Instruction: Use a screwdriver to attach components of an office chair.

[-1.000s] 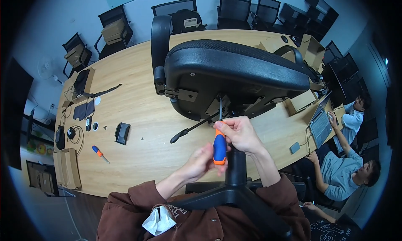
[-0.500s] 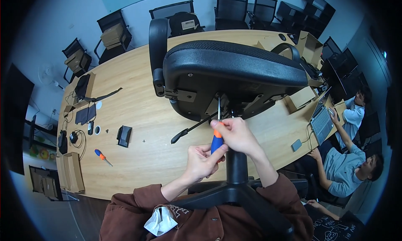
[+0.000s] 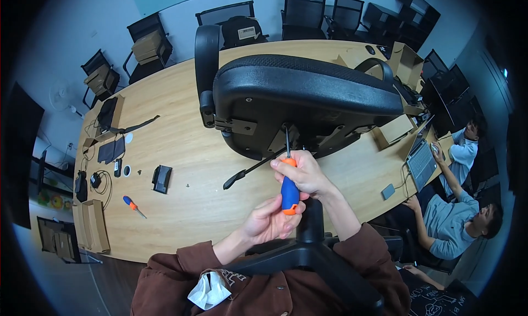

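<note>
An office chair lies with the underside of its black seat [image 3: 308, 90] toward me. A screwdriver [image 3: 290, 192] with a blue and orange handle points up, its metal shaft reaching a hole in the plate under the seat; whether the tip meets a screw is hidden. My right hand [image 3: 308, 176] wraps round the upper handle. Lower down, my left hand [image 3: 267, 220] has thumb and fingers around the handle's orange butt end. The black adjusting lever [image 3: 236, 178] sticks out left of the screwdriver. Behind my hands runs the chair's black column [image 3: 311, 222], down to its legged base [image 3: 300, 255].
On the wooden table [image 3: 181, 222], to the left, lie a second screwdriver [image 3: 133, 206], a black bracket-like part [image 3: 161, 178], cables and an open cardboard box [image 3: 92, 225]. Two people sit at the right, near a laptop [image 3: 422, 165]; another person's arm shows lower right.
My left hand has turned and loosened, now lower on the handle, so its orange butt end shows. My right hand has closed further round the upper handle. The chair has barely shifted.
</note>
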`<state>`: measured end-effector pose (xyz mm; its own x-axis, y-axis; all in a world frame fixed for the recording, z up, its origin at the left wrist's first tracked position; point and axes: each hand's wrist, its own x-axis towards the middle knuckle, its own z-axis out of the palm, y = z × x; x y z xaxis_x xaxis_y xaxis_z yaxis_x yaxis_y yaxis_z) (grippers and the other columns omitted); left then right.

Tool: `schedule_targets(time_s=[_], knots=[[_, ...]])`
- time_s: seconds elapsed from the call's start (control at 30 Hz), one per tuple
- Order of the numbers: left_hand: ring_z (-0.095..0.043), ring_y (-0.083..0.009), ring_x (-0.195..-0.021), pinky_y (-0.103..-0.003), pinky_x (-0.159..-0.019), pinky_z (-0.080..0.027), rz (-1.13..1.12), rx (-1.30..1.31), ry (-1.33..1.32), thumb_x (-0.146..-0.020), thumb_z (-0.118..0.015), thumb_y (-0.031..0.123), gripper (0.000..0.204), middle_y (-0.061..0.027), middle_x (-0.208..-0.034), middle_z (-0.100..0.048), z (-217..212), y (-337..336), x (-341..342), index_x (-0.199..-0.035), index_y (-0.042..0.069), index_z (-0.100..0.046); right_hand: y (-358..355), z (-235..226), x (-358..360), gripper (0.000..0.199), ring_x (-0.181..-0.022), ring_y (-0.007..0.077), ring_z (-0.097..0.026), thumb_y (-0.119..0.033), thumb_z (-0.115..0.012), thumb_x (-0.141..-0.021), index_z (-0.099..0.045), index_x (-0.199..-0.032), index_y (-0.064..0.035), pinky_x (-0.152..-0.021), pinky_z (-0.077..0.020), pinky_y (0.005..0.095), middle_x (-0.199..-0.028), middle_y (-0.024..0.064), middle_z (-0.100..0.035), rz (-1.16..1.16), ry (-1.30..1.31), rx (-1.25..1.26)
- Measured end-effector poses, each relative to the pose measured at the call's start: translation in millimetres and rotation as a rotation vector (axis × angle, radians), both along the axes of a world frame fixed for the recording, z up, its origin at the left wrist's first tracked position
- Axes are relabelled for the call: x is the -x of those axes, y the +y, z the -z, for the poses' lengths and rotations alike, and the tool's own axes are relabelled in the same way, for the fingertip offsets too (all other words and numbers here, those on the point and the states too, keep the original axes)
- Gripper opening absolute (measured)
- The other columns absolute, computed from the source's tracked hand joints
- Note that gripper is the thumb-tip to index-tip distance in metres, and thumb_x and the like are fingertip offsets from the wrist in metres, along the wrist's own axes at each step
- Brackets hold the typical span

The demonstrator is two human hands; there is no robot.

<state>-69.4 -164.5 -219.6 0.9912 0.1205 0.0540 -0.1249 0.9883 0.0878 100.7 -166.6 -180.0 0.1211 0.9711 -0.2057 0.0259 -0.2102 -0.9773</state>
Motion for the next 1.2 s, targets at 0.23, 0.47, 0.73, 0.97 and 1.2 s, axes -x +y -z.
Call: schedule_targets(time_s=[0.23,0.47,0.73,0.97,1.2], knots=[[-0.045,-0.0075,-0.052,-0.021,-0.04,-0.04,-0.158,-0.358,0.277,-0.102,-0.048,0.036,0.052,-0.0142,-0.106,-0.057,-17,1,-2,-0.13,-0.008,-0.045,-2,19,0,0.026,-0.052,0.0049,-0.048,-0.029,-0.06,-0.095,-0.061,-0.086,-0.0058,-0.048,-0.0383,0.0219,-0.064,0.001,-0.058,0.0,0.359,-0.107],[-0.036,-0.0038,-0.031,-0.021,-0.03,-0.026,-0.269,-0.846,0.748,-0.095,-0.065,0.025,0.033,-0.0047,-0.053,-0.058,-41,2,-3,-0.084,-0.006,-0.069,-9,-24,-3,0.053,-0.05,0.0153,-0.057,-0.045,-0.067,-0.088,-0.062,-0.066,0.0031,-0.048,-0.0442,0.0327,-0.053,0.0113,-0.056,0.02,-0.664,0.152],[-0.052,-0.0078,-0.044,-0.022,-0.037,-0.036,-0.256,-1.072,0.895,-0.095,-0.065,0.029,0.037,-0.005,-0.062,-0.061,-24,5,-2,-0.099,-0.007,-0.067,-4,-18,1,0.047,-0.047,0.0132,-0.055,-0.035,-0.072,-0.085,-0.058,-0.061,0.0029,-0.046,-0.0429,0.0324,-0.05,0.0071,-0.055,0.04,-0.486,0.136],[-0.059,-0.0203,-0.09,-0.03,-0.074,-0.052,-0.038,0.142,-0.123,-0.103,-0.034,0.048,0.064,-0.0148,-0.116,-0.056,5,1,-1,-0.136,-0.006,-0.038,3,8,6,0.038,-0.05,0.0055,-0.052,-0.031,-0.067,-0.091,-0.058,-0.064,-0.0048,-0.049,-0.0431,0.0235,-0.057,0.001,-0.057,0.028,0.069,0.022],[-0.052,-0.0136,-0.055,-0.023,-0.046,-0.042,-0.15,-0.302,0.323,-0.1,-0.051,0.04,0.053,-0.0147,-0.099,-0.061,-15,1,-3,-0.122,-0.009,-0.052,-1,4,-2,0.047,-0.052,0.008,-0.055,-0.042,-0.066,-0.091,-0.061,-0.063,-0.0041,-0.05,-0.0438,0.0244,-0.059,0.0043,-0.061,0.051,0.118,0.182]])
